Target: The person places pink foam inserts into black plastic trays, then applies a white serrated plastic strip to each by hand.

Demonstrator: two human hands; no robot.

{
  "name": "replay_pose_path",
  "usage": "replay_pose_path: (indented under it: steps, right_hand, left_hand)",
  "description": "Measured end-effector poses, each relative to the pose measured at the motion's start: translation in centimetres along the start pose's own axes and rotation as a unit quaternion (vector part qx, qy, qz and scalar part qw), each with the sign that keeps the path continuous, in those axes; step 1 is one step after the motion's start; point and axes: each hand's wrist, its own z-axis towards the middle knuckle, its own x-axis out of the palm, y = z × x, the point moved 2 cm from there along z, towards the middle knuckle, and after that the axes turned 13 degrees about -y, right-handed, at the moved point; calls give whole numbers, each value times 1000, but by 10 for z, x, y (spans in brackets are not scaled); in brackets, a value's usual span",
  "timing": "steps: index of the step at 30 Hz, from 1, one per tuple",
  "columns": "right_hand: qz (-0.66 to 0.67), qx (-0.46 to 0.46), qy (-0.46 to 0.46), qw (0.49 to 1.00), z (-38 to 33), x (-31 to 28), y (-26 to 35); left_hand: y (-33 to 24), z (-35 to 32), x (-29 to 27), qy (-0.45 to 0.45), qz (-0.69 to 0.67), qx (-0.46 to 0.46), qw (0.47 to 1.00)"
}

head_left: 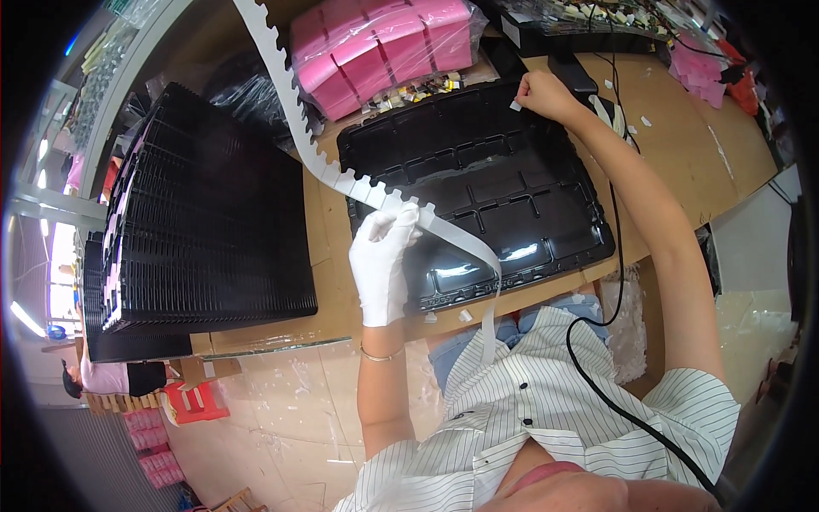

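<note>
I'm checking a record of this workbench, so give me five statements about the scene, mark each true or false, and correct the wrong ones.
1. The white-gloved left hand holds a long white strip with a notched edge. True.
2. The right hand is gloved too. False: it is bare, with a small white piece at its fingertips.
3. A shiny black moulded plastic tray lies on brown cardboard. True.
4. A tall stack of black plastic trays stands to the right of that tray. False: it stands to the left.
5. Pink blocks wrapped in clear plastic lie beyond the tray's far edge. True.
</note>
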Motion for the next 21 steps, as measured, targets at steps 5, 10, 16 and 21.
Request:
replay_pose_path:
  steps: [5, 10, 16, 21]
  right_hand:
    - [3, 19, 18, 1000, 1, 1, 4]
    - [-4, 1, 9, 1000, 2, 6, 2]
    - [-36, -167, 22, 985, -4, -8, 18]
    - [346, 41, 27, 937, -33, -21, 5]
  left_hand:
    - [0, 0, -2, -9, -4, 6, 1000]
    - [-1, 1, -2, -5, -5, 8, 1000]
    - [0, -1, -2, -9, 5, 16, 1000]
    - [-2, -8, -2, -10, 7, 19, 1000]
